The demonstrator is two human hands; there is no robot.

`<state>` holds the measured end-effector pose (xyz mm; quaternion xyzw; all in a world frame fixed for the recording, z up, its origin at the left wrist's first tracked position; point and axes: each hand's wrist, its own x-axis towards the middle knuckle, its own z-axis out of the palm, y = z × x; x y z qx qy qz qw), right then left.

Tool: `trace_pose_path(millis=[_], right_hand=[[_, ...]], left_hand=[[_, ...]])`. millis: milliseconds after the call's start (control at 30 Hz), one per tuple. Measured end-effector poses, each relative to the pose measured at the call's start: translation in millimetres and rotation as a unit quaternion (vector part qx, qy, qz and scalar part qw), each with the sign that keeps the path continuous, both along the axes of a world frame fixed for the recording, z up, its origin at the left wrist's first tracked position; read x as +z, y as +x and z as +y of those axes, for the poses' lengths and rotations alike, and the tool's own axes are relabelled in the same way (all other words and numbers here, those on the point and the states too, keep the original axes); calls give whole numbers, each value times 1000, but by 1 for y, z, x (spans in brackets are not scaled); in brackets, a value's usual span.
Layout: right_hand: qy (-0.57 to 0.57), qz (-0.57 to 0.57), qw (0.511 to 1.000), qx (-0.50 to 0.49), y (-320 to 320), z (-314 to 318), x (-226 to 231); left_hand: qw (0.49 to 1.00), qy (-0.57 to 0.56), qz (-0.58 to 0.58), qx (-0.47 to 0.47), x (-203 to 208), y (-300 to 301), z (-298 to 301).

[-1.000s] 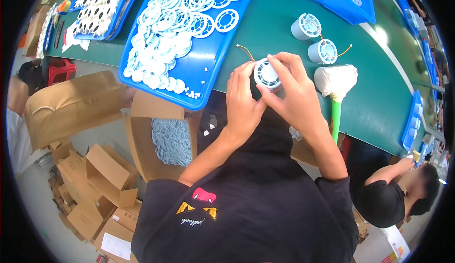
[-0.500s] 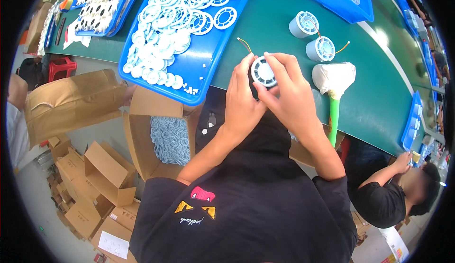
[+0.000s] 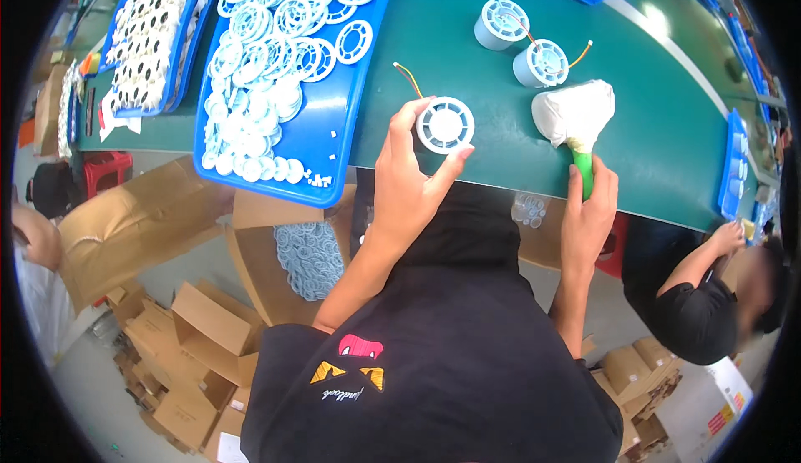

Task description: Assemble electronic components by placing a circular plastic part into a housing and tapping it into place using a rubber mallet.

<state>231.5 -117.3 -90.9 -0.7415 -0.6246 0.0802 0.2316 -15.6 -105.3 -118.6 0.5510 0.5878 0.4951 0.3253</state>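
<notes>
Between the thumb and fingers of my left hand [image 3: 407,181] is a round white plastic housing [image 3: 445,126] with a slotted ring face, held upright at the bench top. Thin red and yellow wires [image 3: 406,78] stick out behind it. My right hand [image 3: 588,217] is closed around the green handle of a mallet [image 3: 581,173], whose head is wrapped in white material and lies on the bench. Beyond the mallet stand two similar light-blue housings, a nearer one [image 3: 541,64] and a farther one [image 3: 501,24], with wires coming out of them.
A blue tray [image 3: 321,142] of white rings and discs sits left on the green bench [image 3: 467,71]. Farther left are trays of white-and-black parts [image 3: 154,37]. An open carton [image 3: 250,254] of grey-blue rings stands below. A co-worker's arm [image 3: 701,259] is at right.
My right hand has left the housing and moved right and down onto the mallet handle. My left hand keeps the housing. The whole view has shifted somewhat.
</notes>
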Motion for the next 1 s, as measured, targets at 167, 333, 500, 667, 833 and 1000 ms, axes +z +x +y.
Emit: trace_pose_path(millis=[167, 333, 500, 667, 833, 1000], right_hand=[[-120, 151, 981, -38, -3, 1, 17], [-267, 349, 896, 56, -3, -24, 57], [-97, 419, 899, 87, -16, -21, 73], [-216, 113, 946, 213, -34, 32, 56], [-156, 299, 937, 87, -26, 32, 70], [-180, 170, 952, 178, -20, 33, 48]], left_hand=[[1000, 19, 17, -10, -5, -3, 3], [1000, 12, 4, -16, -3, -6, 5], [999, 20, -13, -29, -5, -8, 5], [998, 47, -3, -32, -8, -14, 3], [997, 53, 23, -50, -15, -20, -2], [998, 50, -20, -37, -19, -20, 1]])
